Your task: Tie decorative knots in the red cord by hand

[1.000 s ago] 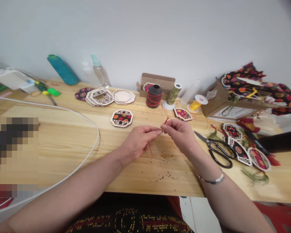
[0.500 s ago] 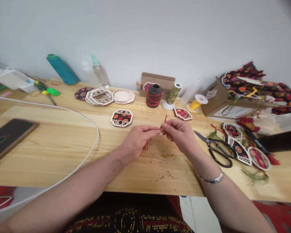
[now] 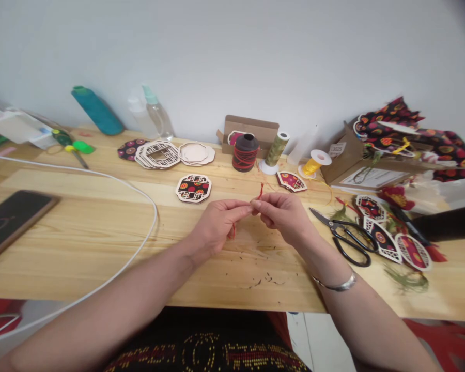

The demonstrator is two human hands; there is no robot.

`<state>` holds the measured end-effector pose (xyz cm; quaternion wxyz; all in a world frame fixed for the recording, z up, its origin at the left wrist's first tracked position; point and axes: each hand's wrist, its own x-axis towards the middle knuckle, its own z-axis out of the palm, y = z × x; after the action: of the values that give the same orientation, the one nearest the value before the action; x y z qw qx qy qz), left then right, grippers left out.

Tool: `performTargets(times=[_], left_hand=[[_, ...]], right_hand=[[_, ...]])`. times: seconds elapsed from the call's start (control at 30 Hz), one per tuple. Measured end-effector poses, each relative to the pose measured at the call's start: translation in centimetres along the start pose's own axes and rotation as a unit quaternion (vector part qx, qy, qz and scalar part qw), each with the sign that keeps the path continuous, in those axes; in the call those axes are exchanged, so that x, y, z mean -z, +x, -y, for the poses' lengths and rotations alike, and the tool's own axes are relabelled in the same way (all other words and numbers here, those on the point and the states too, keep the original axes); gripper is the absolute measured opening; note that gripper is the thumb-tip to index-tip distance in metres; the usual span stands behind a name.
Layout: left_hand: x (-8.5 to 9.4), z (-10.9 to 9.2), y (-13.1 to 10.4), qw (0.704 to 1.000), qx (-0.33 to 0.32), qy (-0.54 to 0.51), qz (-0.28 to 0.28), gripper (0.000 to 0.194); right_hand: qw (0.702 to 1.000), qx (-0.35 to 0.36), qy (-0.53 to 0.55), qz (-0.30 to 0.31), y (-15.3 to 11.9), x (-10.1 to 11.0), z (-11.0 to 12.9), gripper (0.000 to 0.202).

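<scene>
A thin red cord [image 3: 261,191] stands up from between the fingertips of my two hands, which meet above the wooden table [image 3: 139,263]. My left hand [image 3: 222,221] pinches the cord, and a red end hangs below its fingers. My right hand [image 3: 282,213] pinches it from the other side, thumb against index finger. The fingertips hide the middle of the cord. Behind my left hand lies a patterned piece with a pale lattice frame [image 3: 194,188]. A fan-shaped patterned piece [image 3: 291,181] is behind my right hand.
Black-handled scissors [image 3: 346,235] and framed patterned pieces [image 3: 382,239] lie right. Behind stand a dark red-wound spool [image 3: 245,153], a green spool [image 3: 276,152], a yellow spool [image 3: 313,164] and a cardboard box [image 3: 344,155]. A phone [image 3: 17,219] and white cable [image 3: 145,192] are left.
My fingertips have drawn closer together and shifted slightly left, with the right fingers now against the left ones. Less of the cord shows between them.
</scene>
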<state>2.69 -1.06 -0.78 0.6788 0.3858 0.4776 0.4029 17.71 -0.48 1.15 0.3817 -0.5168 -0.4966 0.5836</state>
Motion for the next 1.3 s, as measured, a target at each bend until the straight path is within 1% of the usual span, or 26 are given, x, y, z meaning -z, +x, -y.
performTargets(times=[0.1, 0.23, 0.33, 0.5, 0.6, 0.67, 0.77, 0.8, 0.87, 0.93, 1.03, 1.1, 1.17, 1.23, 1.3], left_hand=[[0.0, -0.1, 0.0, 1.000, -0.001, 0.013, -0.011, 0.013], [-0.1, -0.2, -0.2, 0.999, -0.006, 0.037, -0.026, 0.013], [-0.2, -0.3, -0.2, 0.998, -0.009, 0.048, -0.031, 0.016], [-0.2, -0.5, -0.3, 0.998, -0.003, 0.056, -0.007, 0.018], [-0.1, -0.7, -0.3, 0.995, -0.024, 0.095, -0.015, 0.023], [0.0, -0.8, -0.2, 0.990, -0.046, 0.132, -0.032, 0.024], [0.2, -0.9, -0.3, 0.980, -0.093, 0.171, -0.050, 0.020], [0.2, -1.0, -0.3, 0.977, -0.105, 0.178, -0.046, 0.018], [0.2, -0.9, -0.4, 0.975, -0.112, 0.192, -0.018, 0.014], [0.1, -0.7, -0.4, 0.972, -0.108, 0.208, 0.024, 0.012], [0.0, -0.2, -0.3, 0.970, -0.088, 0.214, 0.067, 0.015], [0.0, 0.2, -0.2, 0.970, -0.075, 0.218, 0.074, 0.017], [0.0, 0.4, -0.2, 0.966, -0.079, 0.232, 0.075, 0.018], [0.0, 0.3, -0.2, 0.960, -0.087, 0.254, 0.080, 0.019], [0.0, 0.1, -0.3, 0.955, -0.083, 0.275, 0.078, 0.019]], right_hand=[[0.999, 0.025, -0.016, -0.036, 0.1, -0.2, -0.5, 0.029], [0.995, 0.062, -0.049, -0.062, 0.4, -0.4, -1.1, 0.026], [0.991, 0.075, -0.080, -0.071, 0.4, -0.4, -1.0, 0.022], [0.983, 0.091, -0.142, -0.069, 0.5, 0.1, -0.4, 0.023], [0.976, 0.102, -0.174, -0.086, 0.6, 0.5, -0.2, 0.022], [0.969, 0.112, -0.196, -0.096, 0.7, 0.8, -0.2, 0.021], [0.954, 0.131, -0.242, -0.116, 0.8, 1.0, -0.4, 0.018], [0.949, 0.137, -0.257, -0.125, 0.8, 1.0, -0.5, 0.018], [0.943, 0.141, -0.270, -0.135, 0.8, 1.1, -0.6, 0.019], [0.953, 0.130, -0.245, -0.126, 0.8, 1.0, -0.6, 0.021], [0.983, 0.082, -0.142, -0.085, 0.6, 0.8, -0.3, 0.025], [0.996, 0.043, -0.059, -0.053, 0.3, 0.6, 0.0, 0.025], [0.999, 0.014, 0.009, -0.027, 0.0, 0.2, 0.3, 0.025], [0.999, 0.001, 0.048, -0.013, -0.3, 0.0, 0.4, 0.027], [0.998, 0.003, 0.058, -0.014, -0.3, -0.1, 0.4, 0.028]])
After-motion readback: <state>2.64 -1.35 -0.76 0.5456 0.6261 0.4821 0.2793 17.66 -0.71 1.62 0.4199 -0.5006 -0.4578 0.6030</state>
